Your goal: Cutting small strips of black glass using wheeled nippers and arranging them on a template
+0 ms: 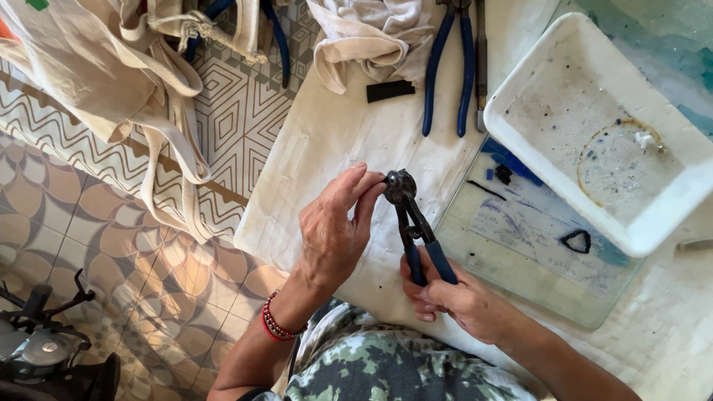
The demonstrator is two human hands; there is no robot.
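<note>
You sit at a worktable (319,141) covered in a stained white cloth, with patterned floor tiles (111,230) to your left. A cream canvas bag (96,82) hangs over the table's far left corner. On the right, a white plastic tray (520,96) speckled with tiny glass chips overlaps a clear glass sheet (535,267) that lies flat on the cloth and carries a few small blue and black fragments. At the far edge, a crumpled white rag (371,33) lies just beside long blue-handled pliers (445,67).

Your right hand (460,301) is wrapped around the blue handles of the wheeled glass nippers (412,223), gripping them low so the dark head points up and away from you, above the cloth and just left of the glass sheet. Your left hand (334,230), a red bead bracelet (273,323) at its wrist, has its fingertips pinched narrowly at the nippers' head, touching the cutting wheels.
</note>
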